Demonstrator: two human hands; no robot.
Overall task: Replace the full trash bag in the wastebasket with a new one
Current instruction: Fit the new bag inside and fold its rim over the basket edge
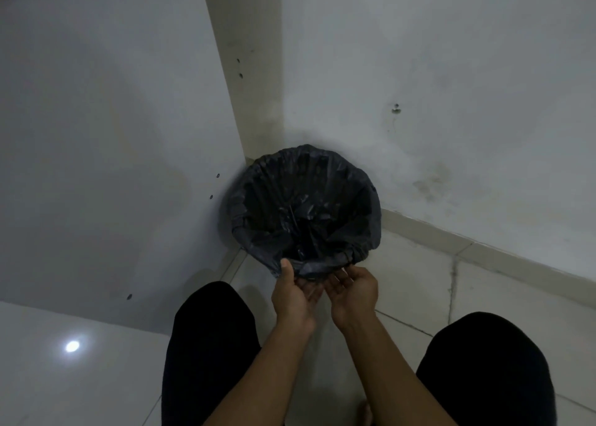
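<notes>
A round wastebasket stands in the corner of the room, fully covered by a black trash bag [306,206] folded over its rim. The bag's inside looks dark and crumpled. My left hand [295,292] is at the near rim, thumb and fingers pinching the bag's folded edge [314,269]. My right hand [353,288] is just to the right, palm up, fingers spread and touching the underside of the same edge. The basket itself is hidden by the bag.
White walls [451,71] meet in the corner behind the basket, with a beige post [245,71] between them. A white panel [96,135] stands to the left. My knees in black trousers [209,345] flank my arms over the tiled floor [435,290].
</notes>
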